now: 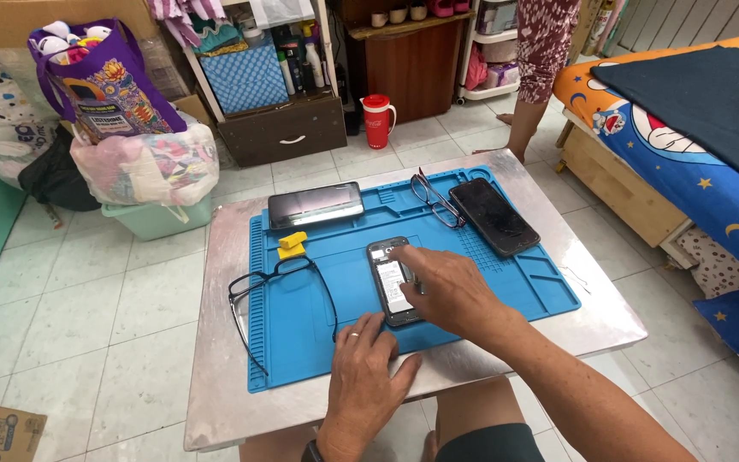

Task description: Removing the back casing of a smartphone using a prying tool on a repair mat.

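On the blue silicone repair mat (pixel 318 325) covering the metal table (pixel 215 402) lies a small black phone with its back cover removed (pixel 391 282), light and fragile, best held by its edges, the right hand (pixel 446 291) touching it with loose fingers, the left hand (pixel 369 368) flat and empty beside it.

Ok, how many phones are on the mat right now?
3. One opened phone lies mid-mat under the right hand, one phone sits at the mat's top left, and one dark phone at the top right. None looks hidden.

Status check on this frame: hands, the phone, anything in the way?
Right hand fingertips on opened phone. Left hand flat on blue mat edge, empty. Black glasses lie beside, apart.
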